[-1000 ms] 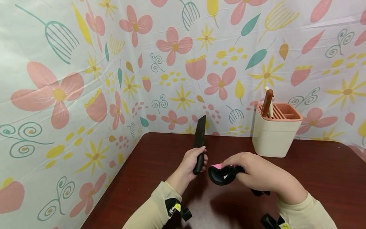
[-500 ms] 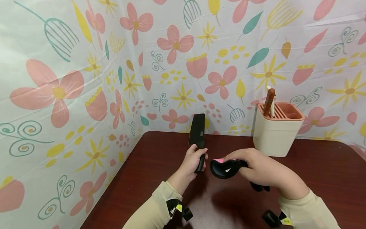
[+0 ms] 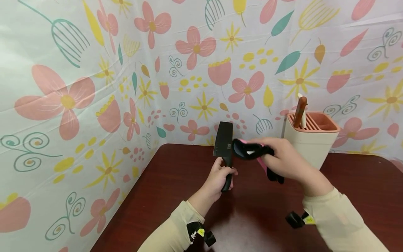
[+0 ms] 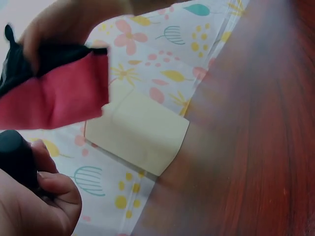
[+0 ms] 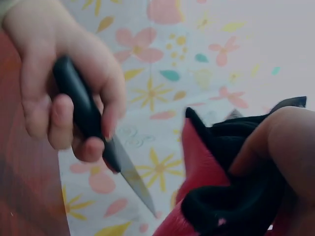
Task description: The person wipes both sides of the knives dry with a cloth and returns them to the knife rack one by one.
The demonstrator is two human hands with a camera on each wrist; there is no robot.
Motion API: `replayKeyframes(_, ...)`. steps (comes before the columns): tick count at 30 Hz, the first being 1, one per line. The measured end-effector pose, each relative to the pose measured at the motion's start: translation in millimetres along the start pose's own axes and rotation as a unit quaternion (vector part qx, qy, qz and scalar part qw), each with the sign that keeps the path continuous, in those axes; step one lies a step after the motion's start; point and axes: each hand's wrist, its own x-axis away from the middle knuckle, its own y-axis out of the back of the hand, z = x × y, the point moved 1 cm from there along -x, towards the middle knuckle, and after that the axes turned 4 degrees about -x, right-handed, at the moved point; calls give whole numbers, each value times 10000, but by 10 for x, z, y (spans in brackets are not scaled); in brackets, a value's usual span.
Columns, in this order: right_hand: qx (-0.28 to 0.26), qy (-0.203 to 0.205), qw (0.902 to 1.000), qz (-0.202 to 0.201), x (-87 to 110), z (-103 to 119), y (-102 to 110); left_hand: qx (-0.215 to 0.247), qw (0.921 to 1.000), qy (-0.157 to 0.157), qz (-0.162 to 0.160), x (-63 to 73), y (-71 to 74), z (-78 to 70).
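In the head view my left hand [image 3: 215, 182] grips the black handle of a cleaver [image 3: 224, 140], its broad dark blade upright, tip up. The right wrist view shows the fingers wrapped round the handle of the cleaver [image 5: 81, 105], its blade seen nearly edge-on. My right hand [image 3: 284, 159] pinches a soft pink-and-black piece of fabric [image 3: 248, 150] beside the blade. Its outside is pink and its lining and trim black, as the fabric [image 4: 74, 91] in the left wrist view shows. Whether it touches the blade I cannot tell. Part of it is hidden behind the right fingers.
A cream knife block [image 3: 310, 145] with a coral slotted top stands at the back right, partly behind my right hand. A brown-handled knife [image 3: 299, 112] and a white handle stick up from it. The dark red table [image 3: 176, 175] meets a flower-patterned sheet [image 3: 195, 87].
The cleaver has turned, so its blade shows broad side on, and shifted slightly right. My right hand has raised the fabric from the level of the handle to the blade.
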Motion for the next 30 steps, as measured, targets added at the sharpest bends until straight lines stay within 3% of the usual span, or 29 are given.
replayKeyframes(9, 223, -1295, 9909, 287, -715, -300, -44, -66, 9995, -57, 296, 62, -70, 8)
replayKeyframes(14, 677, -1695, 9817, 543, -934, -483, -200, -192, 9988, -94, 446, 68, -115, 41)
replayKeyframes(21, 1081, -1834, 9725, 950, -954, -678, -465, -429, 9969, -161, 646, 101, -188, 54)
replayKeyframes(30, 714, -1708, 9811, 559, -740, -818, -657, -498, 9967, -117, 626, 124, -220, 60)
